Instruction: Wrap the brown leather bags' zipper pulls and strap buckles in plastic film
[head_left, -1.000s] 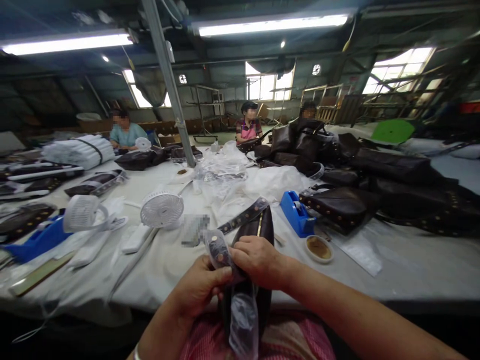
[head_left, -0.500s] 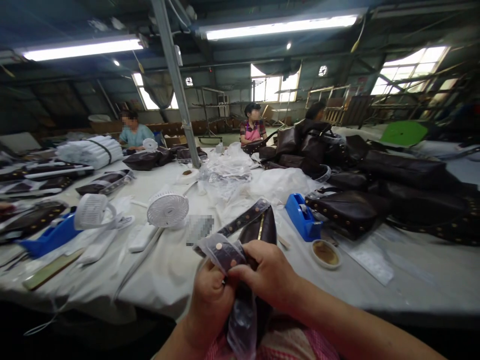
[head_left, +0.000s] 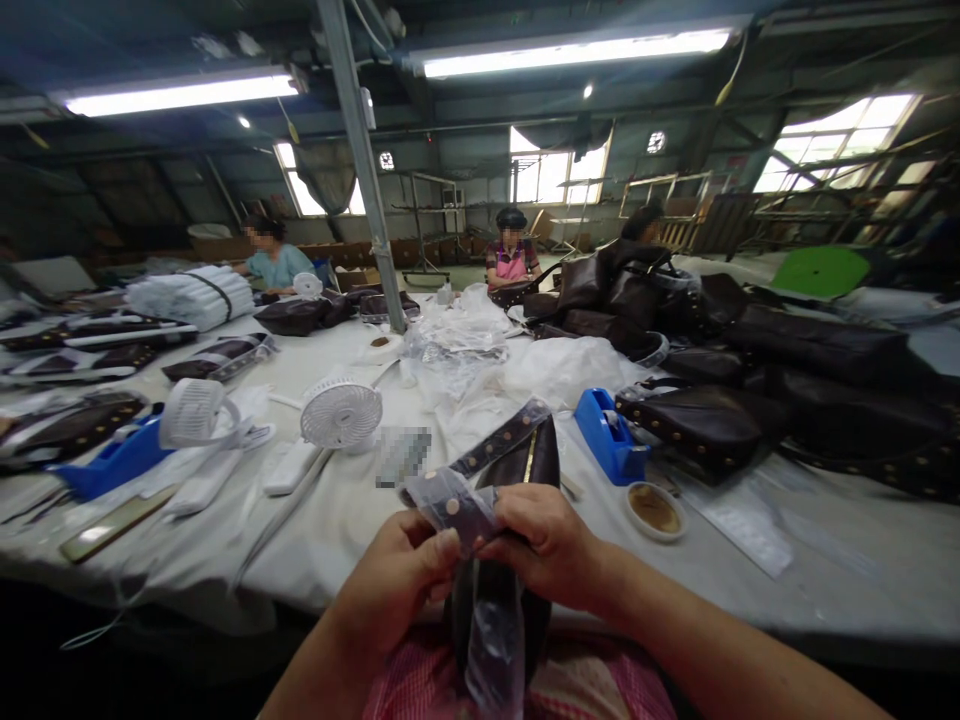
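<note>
A dark brown handbag [head_left: 546, 465] with a gold zipper rests upright against my lap and the table edge. Its studded strap [head_left: 453, 503] is covered in clear plastic film and loops up over the bag. My left hand [head_left: 409, 570] is closed on the strap's near left side, thumb on top. My right hand [head_left: 544, 535] pinches the same strap from the right, fingers curled round its edge. A loose length of clear plastic [head_left: 495, 640] hangs down the bag's front below both hands. The fingertips under the strap are hidden.
A blue tape dispenser [head_left: 609, 440] and a round dish of brown paste [head_left: 655, 512] stand to the right. White fans [head_left: 341, 415] and another blue dispenser [head_left: 112, 465] are on the left. Dark bags [head_left: 712, 420] pile at the right. Co-workers sit across the table.
My left hand has shifted up and turned, its thumb now lying along the strap. My right hand stays on the strap, and the view has moved slightly.
</note>
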